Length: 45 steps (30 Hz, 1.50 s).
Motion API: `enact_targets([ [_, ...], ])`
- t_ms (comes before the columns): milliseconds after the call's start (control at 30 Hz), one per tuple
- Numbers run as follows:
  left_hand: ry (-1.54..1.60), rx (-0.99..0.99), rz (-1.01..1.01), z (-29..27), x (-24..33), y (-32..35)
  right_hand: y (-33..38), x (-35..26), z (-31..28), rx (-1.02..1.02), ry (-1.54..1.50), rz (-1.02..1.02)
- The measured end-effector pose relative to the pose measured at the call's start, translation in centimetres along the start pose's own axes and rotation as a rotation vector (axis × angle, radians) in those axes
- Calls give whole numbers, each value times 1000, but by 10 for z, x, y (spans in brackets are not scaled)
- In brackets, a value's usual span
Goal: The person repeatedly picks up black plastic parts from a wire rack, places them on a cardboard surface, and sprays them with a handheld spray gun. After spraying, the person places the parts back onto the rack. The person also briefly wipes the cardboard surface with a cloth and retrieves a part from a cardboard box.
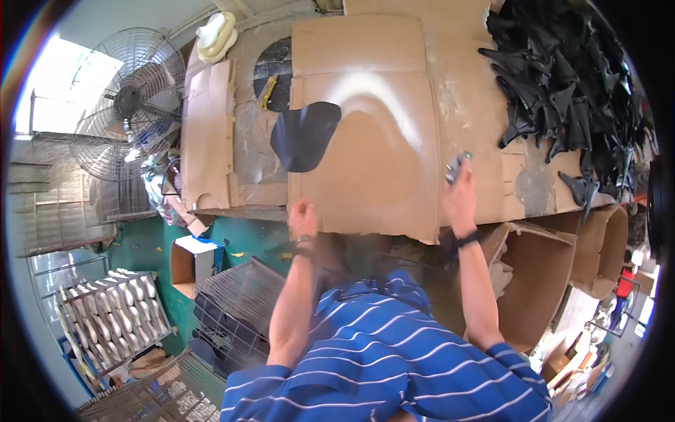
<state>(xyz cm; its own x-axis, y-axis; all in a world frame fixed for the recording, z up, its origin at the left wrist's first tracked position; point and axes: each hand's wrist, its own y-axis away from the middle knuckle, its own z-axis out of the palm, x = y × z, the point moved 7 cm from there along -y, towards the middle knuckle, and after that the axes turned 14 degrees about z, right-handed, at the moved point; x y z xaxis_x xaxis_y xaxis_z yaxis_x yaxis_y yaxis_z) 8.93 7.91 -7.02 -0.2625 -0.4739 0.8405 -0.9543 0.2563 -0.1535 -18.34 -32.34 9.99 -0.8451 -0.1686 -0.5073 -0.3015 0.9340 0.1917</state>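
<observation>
My left hand (pixel 303 217) is over the front edge of a cardboard-covered worktable (pixel 380 169), its fingers curled closed; whether anything is in them is hidden. Farther right, my right hand (pixel 460 199) is closed around a small metallic tool (pixel 457 167) with a green spot at its end. The tool's kind is too small to make out. Beyond my left hand lies a flat, dark, rounded piece of sheet material (pixel 305 137). It partly overlaps a black round pad (pixel 273 70), which has a narrow yellow object (pixel 266 93) on it.
A heap of black, pointed, molded-looking pieces (pixel 555 84) covers the table's far right. Open cardboard boxes (pixel 529 281) stand below at the right. At the left are a large caged fan (pixel 128 102), a wire basket (pixel 242 302) and a rack of pale, shoe-shaped forms (pixel 112 320).
</observation>
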Motion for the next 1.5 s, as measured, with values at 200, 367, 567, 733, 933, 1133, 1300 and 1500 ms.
enact_targets([
  [200, 107, 42, -156, -45, -23, -51, -32, 19, 106, 120, 503, -256],
  [367, 96, 14, -205, -30, -33, -111, -22, 20, 123, 107, 461, -226],
  [567, -171, -31, -357, -6, -7, -160, -28, 17, 130, 58, 532, -203],
  [733, -383, -110, -432, 2, 9, -172, -33, 23, 135, 114, 575, -181],
  [933, -238, -26, -451, 8, -54, -175, -34, 12, 136, 144, 603, -164],
  [1133, -173, -35, -573, 9, -61, -167, -28, -1, 130, 36, 601, -64],
  [1300, -299, -120, -702, 4, -47, -163, -32, 10, 135, 129, 585, -118],
  [1500, -172, -12, -575, 11, -34, -165, -35, 8, 129, 53, 551, -75],
])
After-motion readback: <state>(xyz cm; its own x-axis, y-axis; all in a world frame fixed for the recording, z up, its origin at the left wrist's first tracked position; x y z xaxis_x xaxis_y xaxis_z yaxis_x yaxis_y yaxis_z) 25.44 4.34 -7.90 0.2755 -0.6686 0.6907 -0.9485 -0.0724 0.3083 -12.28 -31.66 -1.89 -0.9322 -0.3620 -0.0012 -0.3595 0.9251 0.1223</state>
